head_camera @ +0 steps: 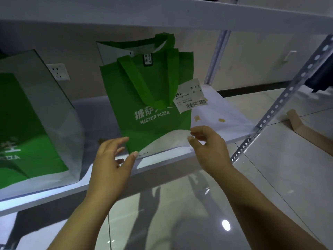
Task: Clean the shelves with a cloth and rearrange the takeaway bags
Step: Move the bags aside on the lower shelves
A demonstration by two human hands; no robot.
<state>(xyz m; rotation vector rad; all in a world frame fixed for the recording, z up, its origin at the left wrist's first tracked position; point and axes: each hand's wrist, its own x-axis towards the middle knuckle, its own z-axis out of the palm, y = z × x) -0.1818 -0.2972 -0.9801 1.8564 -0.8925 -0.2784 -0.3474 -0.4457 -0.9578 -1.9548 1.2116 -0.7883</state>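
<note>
Rearranging is judged in hand: the Mister Pizza takeaway bag (149,98), stood at the shelf's (232,116) front edge, is flanked at its bottom corners by the left hand (111,159) and right hand (209,147), fingers loosely spread and nothing pinched, so a firmer grip is needed next.

We see a white wall socket (58,71) set in the pale wall (252,56), and farther right a small white plate (288,55) on the same wall (too blurred for us to tell what it is). A dark skirting strip (252,89) runs along the wall's foot. Below us lies a glossy tiled floor (270,177) with a bright spot of glare (226,225). A bent piece of cardboard (302,127) lies on the tiles, and a dark object (322,78) shows at the right edge.
</note>
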